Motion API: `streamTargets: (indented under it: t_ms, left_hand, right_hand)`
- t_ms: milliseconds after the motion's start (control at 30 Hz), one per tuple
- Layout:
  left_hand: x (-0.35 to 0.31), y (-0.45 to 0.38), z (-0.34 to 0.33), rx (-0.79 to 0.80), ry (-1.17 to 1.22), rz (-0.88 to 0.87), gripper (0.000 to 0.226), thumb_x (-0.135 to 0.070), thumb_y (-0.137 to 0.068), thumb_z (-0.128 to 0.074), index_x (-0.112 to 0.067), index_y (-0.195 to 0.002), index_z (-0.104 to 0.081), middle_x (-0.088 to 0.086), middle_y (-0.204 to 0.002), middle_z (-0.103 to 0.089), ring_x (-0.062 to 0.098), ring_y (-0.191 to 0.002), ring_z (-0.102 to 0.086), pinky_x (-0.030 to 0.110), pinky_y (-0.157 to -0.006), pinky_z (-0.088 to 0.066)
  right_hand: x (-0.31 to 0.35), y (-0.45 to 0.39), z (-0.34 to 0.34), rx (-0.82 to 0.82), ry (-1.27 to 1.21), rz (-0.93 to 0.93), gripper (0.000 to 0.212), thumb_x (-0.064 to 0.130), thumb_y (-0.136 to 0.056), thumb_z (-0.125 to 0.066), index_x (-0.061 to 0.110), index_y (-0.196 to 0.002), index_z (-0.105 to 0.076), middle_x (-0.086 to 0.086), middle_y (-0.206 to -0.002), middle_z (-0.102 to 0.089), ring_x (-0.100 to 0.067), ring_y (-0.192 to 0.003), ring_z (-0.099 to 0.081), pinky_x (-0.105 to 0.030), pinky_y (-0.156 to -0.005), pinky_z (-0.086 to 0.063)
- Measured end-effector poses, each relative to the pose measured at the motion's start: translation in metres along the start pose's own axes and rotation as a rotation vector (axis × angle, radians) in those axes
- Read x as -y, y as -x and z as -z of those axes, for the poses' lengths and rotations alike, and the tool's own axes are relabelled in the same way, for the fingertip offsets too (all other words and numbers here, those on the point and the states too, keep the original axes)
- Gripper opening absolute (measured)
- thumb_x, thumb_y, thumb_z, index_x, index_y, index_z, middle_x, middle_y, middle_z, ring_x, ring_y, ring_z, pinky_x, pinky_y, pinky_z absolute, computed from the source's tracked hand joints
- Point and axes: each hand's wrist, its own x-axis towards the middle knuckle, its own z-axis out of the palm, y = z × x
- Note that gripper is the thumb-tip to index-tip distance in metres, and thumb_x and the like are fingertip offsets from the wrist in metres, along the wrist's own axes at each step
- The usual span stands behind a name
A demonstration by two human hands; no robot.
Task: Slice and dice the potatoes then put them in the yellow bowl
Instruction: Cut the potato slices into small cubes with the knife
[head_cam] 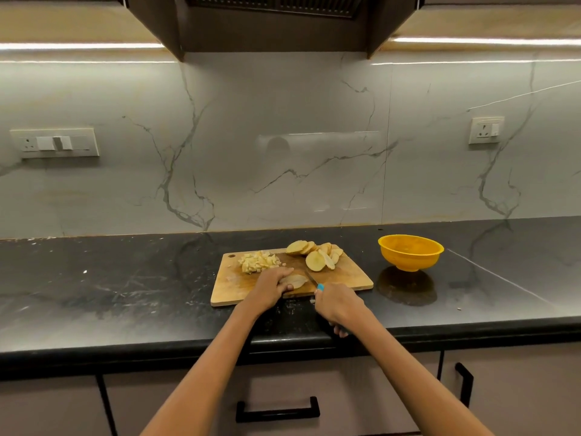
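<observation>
Currently mid-dicing. Left hand [273, 283] pins a few stacked slices [294, 281] flat on the board [352, 273], fingers curled over them, thumb at the near edge. Right hand [338, 302] is wrapped round the knife [311, 276] handle; blue bit of handle shows above the knuckles, blade angles up-left with its tip just beside the pinned slices. Can't tell whether the edge is already in the potato or just above it.

Dice pile [259, 262] sits at the board's far left. Uncut slices [317, 253] fan out at far right, so judging by that, roughly a third is done. Bowl [410, 251] stands on the tabletop [125, 278] right of the board, apart from it, looks empty.

Next move, my read: cut down through the stack beside the left fingertips, keeping them tucked back. Then feed in more slices. Bowl transfer comes last.
</observation>
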Motion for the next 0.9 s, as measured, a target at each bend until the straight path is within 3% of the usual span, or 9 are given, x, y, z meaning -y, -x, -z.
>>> streamTargets:
  t_ms: [400,667,900]
  left_hand:
    - [-0.002,-0.021,0.024,0.315,-0.16,0.068,0.058,-0.033,-0.088,-0.061,-0.009,-0.138,-0.044,0.009,-0.138,-0.047,0.024,-0.127,-0.042,0.034,-0.105,-0.033]
    - [0.001,-0.022,0.029,0.284,-0.11,0.068,0.051,-0.029,-0.082,-0.069,-0.012,-0.129,-0.055,0.007,-0.125,-0.057,0.021,-0.114,-0.051,0.037,-0.101,-0.041]
    - [0.0,-0.009,0.015,0.077,-0.015,-0.001,0.045,-0.02,-0.084,-0.067,-0.007,-0.126,-0.057,0.009,-0.126,-0.059,0.022,-0.119,-0.052,0.03,-0.101,-0.039]
  right_hand:
    - [0.002,-0.004,0.0,0.033,0.007,0.001,0.04,0.033,-0.102,-0.034,0.002,-0.087,-0.053,-0.011,-0.07,-0.06,-0.017,-0.052,-0.057,-0.024,-0.046,-0.048]
    - [0.001,-0.003,0.001,0.04,0.005,-0.004,0.039,0.036,-0.101,-0.035,0.004,-0.088,-0.052,-0.01,-0.071,-0.06,-0.016,-0.052,-0.057,-0.024,-0.043,-0.045]
    - [0.001,0.001,0.0,0.005,0.05,0.034,0.041,0.036,-0.102,-0.033,0.004,-0.082,-0.051,-0.011,-0.066,-0.061,-0.017,-0.048,-0.058,-0.024,-0.043,-0.045]
